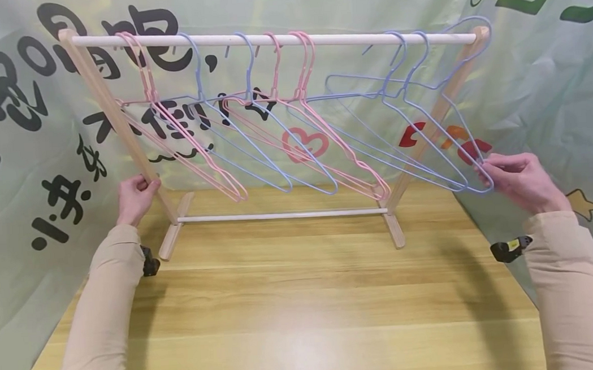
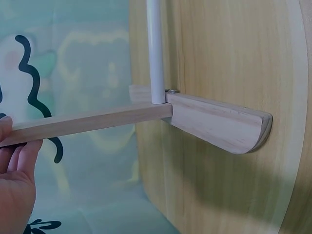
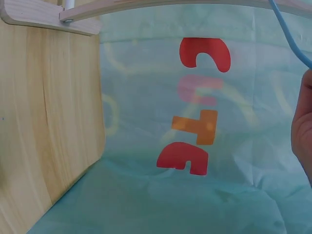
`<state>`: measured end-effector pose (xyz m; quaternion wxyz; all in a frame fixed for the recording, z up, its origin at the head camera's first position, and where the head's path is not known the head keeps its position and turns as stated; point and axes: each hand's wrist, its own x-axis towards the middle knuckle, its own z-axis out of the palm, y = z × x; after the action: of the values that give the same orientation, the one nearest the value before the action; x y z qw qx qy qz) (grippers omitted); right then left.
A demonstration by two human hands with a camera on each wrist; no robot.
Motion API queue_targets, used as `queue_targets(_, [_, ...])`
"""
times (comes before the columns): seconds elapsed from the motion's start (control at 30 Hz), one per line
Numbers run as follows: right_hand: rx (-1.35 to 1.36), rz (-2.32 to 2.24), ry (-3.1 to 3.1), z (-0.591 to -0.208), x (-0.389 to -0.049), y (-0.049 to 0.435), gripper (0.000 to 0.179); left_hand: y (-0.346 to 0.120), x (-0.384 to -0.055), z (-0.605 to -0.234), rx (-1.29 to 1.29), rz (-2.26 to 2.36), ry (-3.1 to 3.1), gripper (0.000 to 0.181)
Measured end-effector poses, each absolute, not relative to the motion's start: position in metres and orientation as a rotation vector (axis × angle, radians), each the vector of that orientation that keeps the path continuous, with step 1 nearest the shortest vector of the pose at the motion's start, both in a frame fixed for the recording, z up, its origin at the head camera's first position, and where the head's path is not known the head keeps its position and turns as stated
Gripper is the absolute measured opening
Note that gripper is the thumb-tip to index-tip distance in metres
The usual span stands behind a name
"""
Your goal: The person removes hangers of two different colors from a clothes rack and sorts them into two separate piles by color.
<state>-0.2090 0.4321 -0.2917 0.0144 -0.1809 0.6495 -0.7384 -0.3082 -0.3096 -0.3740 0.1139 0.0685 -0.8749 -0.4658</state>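
Observation:
A wooden garment rack (image 1: 277, 37) stands on the table with several pink and blue hangers on its white top rail. My left hand (image 1: 136, 197) grips the rack's left post (image 1: 119, 122) low down, thumb on one side and fingers on the other. In the left wrist view that post (image 2: 97, 119) runs from the fingers to the foot. My right hand (image 1: 520, 180) pinches the lower corner of a blue hanger (image 1: 460, 113) at the far right. Its hook overlaps the rail's right end in the head view. The right wrist view shows only part of the hand (image 3: 303, 126) and blue hanger (image 3: 288, 36).
Pink hangers (image 1: 191, 135) hang at the left, with blue and pink ones mixed in the middle. A white lower bar (image 1: 283, 215) joins the rack's feet. Light cloth with printed letters (image 1: 62, 193) surrounds the wooden table (image 1: 303, 298) on the back and sides.

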Motion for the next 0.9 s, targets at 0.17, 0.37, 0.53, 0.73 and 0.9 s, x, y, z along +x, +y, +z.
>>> queue_targets(0.17, [-0.602,-2.365,1.960,-0.298,-0.205,0.431,0.036,-0.310,-0.309,-0.374,0.211,-1.361,-2.562,0.046])
queue_targets(0.37, [-0.608,-2.434,2.014,-0.312,-0.199,0.429,0.035,-0.310,-0.308,-0.374,0.218,-1.364,-2.555,0.045])
queue_targets(0.53, [-0.588,-2.522,1.978,-0.329,-0.186,0.431,0.037,-0.309,-0.308,-0.374,0.223,-1.376,-2.564,0.045])
queue_targets(0.73, [-0.602,-2.677,1.845,-0.361,-0.161,0.436,0.040,-0.308,-0.308,-0.374,0.225,-1.367,-2.576,0.045])
queue_targets(0.9, [-0.631,-2.825,1.680,-0.388,-0.145,0.436,0.038,-0.310,-0.308,-0.373,0.222,-1.356,-2.573,0.045])
